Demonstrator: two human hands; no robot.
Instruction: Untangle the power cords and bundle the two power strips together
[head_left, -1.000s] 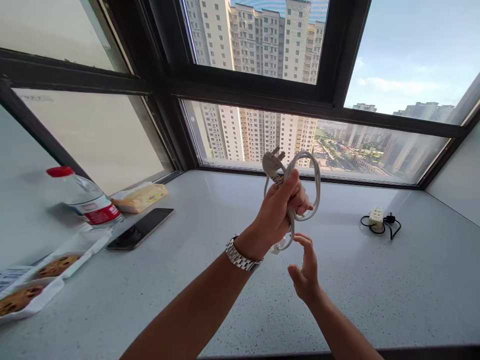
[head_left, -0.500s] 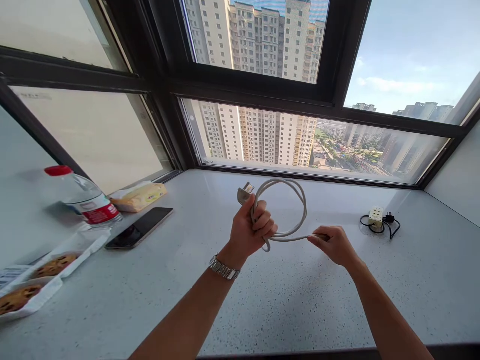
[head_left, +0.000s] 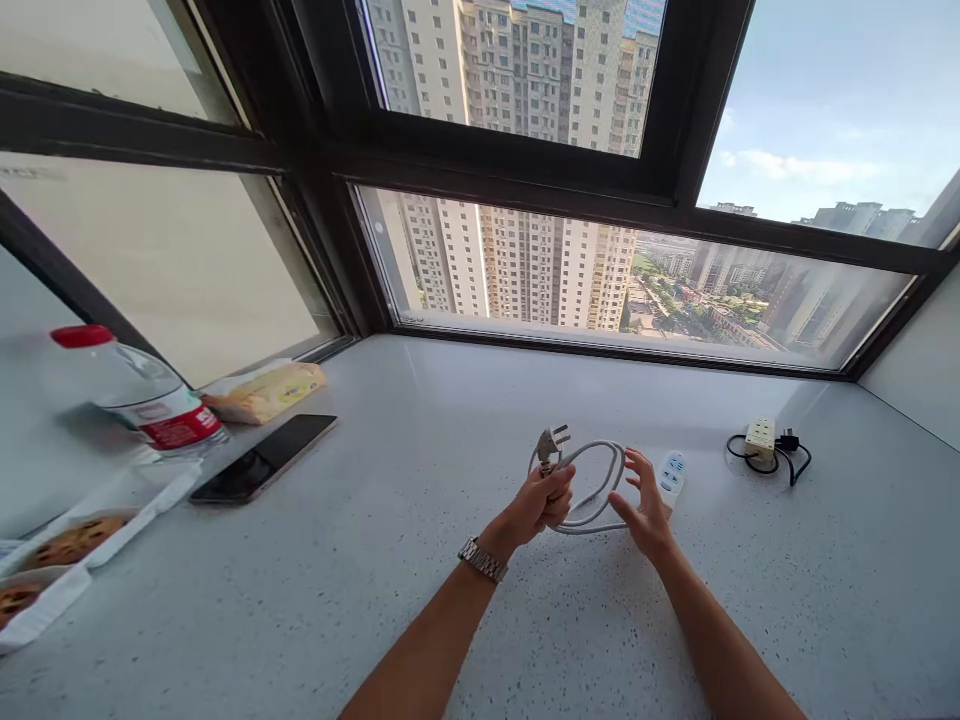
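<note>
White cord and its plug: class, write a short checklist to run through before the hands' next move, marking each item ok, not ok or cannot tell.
1. Left hand closed around the white cord: ok.
2. Plug showing above that hand, not covered by it: ok.
3. Right hand closed on the cord: not ok; its fingers are spread beside the loop.
4. White power strip free of the right hand: cannot tell; the hand hides part of it.
5. Black-corded socket block apart from the white cord: ok.

Power strip (head_left: 673, 473) partly behind right hand (head_left: 648, 510)
</note>
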